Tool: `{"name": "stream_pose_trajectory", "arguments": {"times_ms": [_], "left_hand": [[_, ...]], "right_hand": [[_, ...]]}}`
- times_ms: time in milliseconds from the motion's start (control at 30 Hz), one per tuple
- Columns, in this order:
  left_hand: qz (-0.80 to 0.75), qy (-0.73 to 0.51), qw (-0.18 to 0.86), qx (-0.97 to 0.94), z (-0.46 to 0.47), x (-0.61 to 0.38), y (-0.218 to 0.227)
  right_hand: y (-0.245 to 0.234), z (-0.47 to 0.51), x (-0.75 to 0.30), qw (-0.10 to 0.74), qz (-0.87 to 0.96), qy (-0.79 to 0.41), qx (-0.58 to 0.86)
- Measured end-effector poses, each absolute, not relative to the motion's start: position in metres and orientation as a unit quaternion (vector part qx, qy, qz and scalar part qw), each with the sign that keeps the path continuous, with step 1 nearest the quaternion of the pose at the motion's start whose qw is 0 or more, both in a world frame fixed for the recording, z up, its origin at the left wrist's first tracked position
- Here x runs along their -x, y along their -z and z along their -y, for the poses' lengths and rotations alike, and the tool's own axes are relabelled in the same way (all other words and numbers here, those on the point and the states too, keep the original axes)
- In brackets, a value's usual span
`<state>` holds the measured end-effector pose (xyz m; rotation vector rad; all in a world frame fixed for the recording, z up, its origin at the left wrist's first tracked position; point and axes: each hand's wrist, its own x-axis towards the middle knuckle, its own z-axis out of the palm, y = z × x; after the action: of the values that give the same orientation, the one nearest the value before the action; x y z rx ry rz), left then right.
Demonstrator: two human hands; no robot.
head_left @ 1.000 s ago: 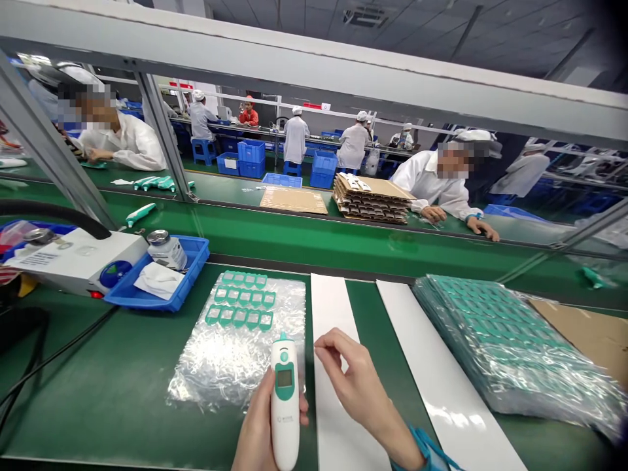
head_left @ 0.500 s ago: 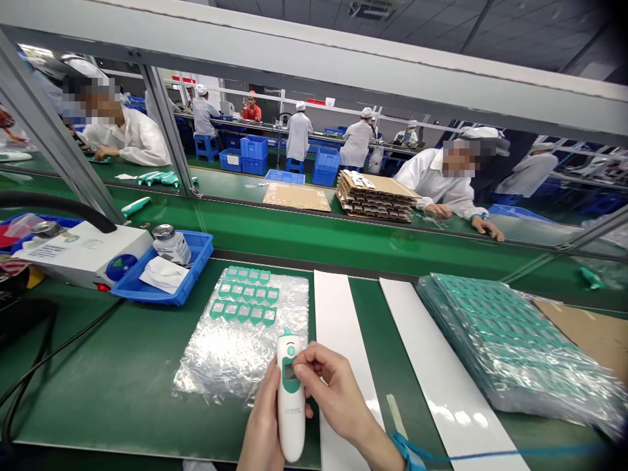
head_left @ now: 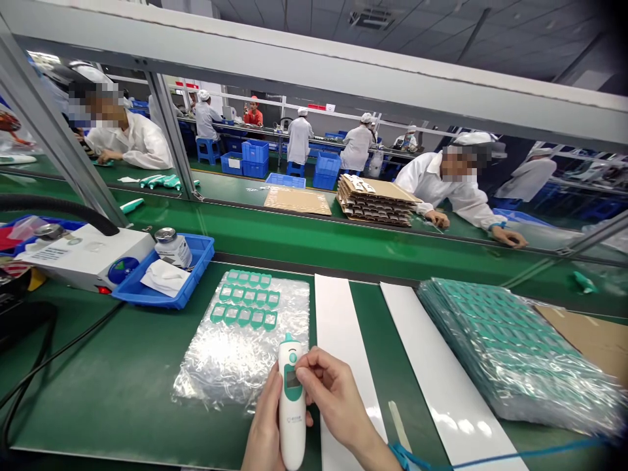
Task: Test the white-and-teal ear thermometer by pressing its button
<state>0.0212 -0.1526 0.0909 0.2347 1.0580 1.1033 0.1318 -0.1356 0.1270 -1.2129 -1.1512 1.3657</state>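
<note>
My left hand [head_left: 265, 425] is wrapped around the lower body of a white and teal thermometer [head_left: 291, 405], holding it upright above the bench's front edge. My right hand [head_left: 333, 399] pinches at the thermometer's small screen with fingertips pressed together. Whether anything is between those fingertips I cannot make out. Just beyond lies a clear plastic sheet [head_left: 235, 353] carrying rows of small teal frames [head_left: 245, 302].
Two white strips [head_left: 338, 327] [head_left: 432, 366] lie to the right, then a stack of plastic sheets [head_left: 510, 347] with teal parts and cardboard [head_left: 598, 337]. A blue tray [head_left: 189, 281] with a bottle [head_left: 171, 247] and a white machine [head_left: 83, 255] stand at left. Other people work across the conveyor [head_left: 318, 239].
My right hand came in from beside the thermometer and now pinches at its screen. The left hand keeps holding the thermometer, almost still.
</note>
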Motion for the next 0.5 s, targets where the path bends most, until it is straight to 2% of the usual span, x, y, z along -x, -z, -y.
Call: {"name": "stream_pose_trajectory", "arguments": {"times_ms": [300, 500], "left_hand": [[-0.495, -0.522, 0.683, -0.125, 0.156, -0.018, -0.074], [-0.440, -0.508, 0.731, -0.118, 0.157, -0.019, -0.078]], "right_hand": [[-0.122, 0.136, -0.132, 0.477, 0.477, -0.544, 0.499], [-0.121, 0.138, -0.133, 0.475, 0.482, -0.541, 0.499]]}}
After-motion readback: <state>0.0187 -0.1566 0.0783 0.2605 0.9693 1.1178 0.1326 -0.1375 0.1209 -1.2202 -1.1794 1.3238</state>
